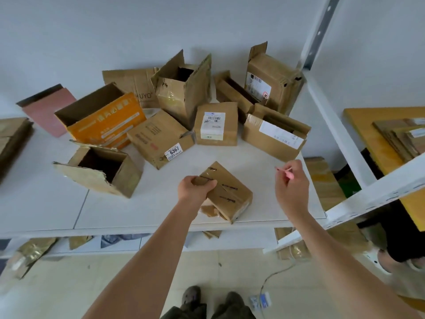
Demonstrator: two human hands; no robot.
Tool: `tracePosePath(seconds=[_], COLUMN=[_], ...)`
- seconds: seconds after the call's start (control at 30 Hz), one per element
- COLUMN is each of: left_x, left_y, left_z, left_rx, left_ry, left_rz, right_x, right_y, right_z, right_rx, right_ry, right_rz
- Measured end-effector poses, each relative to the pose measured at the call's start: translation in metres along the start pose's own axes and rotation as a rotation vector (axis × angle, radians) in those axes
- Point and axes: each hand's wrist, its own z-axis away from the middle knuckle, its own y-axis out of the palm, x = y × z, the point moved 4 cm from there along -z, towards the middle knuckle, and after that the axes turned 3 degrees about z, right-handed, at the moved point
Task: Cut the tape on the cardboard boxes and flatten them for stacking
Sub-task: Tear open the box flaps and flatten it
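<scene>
A small taped brown box [230, 194] lies tilted near the front edge of the white shelf board [138, 210]. My left hand [195, 186] grips its upper left corner. To the right of the box and clear of it, my right hand [292, 183] holds a thin pink cutter [285, 170] whose tip points left. Behind stand several other cardboard boxes, among them an orange one [105, 125], an open one [101, 171], one labelled 6367 [161, 139] and one with a white label [216, 124].
A white rack post [345, 139] and beam [377, 199] run along the right. Flattened cardboard [400, 137] lies on a yellow board at far right, and more [11, 139] at far left. A pink panel [49, 111] leans at the back left. Scraps and a cable lie on the floor.
</scene>
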Motion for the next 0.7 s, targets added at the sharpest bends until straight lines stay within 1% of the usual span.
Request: tracePosePath(seconds=[0.03,0.07,0.13,0.2,0.27,0.37,0.43,0.5,0.6,0.7], left_x=[0.001,0.001,-0.001,-0.002,-0.003,-0.009,-0.013,-0.013,-0.005,0.006], left_y=[0.000,0.001,0.005,0.009,0.012,0.007,-0.004,-0.016,-0.018,-0.016], left_z=[0.000,0.000,0.001,0.003,0.004,0.000,-0.007,-0.011,-0.010,-0.004], left_rx=[-0.013,-0.024,-0.042,-0.057,-0.052,-0.068,-0.095,-0.103,-0.074,-0.072], left_ry=[0.003,0.009,0.025,0.045,0.050,0.053,0.070,0.035,-0.011,0.016], left_rz=[-0.001,-0.007,-0.022,-0.043,-0.071,-0.107,-0.122,-0.085,-0.041,0.022], right_x=[0.011,0.020,0.039,0.053,0.063,0.066,0.067,0.069,0.069,0.064], right_y=[0.001,0.004,0.016,0.030,0.044,0.065,0.077,0.083,0.084,0.084], right_z=[-0.002,-0.005,-0.009,-0.011,-0.011,-0.001,0.010,0.019,0.019,0.015], right_rx=[-0.027,-0.019,0.065,0.166,0.259,0.407,0.471,0.478,0.464,0.471], right_ry=[0.058,0.135,0.305,0.397,0.395,0.359,0.347,0.343,0.251,0.290], right_rz=[-0.186,-0.354,-0.662,-0.848,-0.864,-0.733,-0.702,-0.736,-0.699,-0.710])
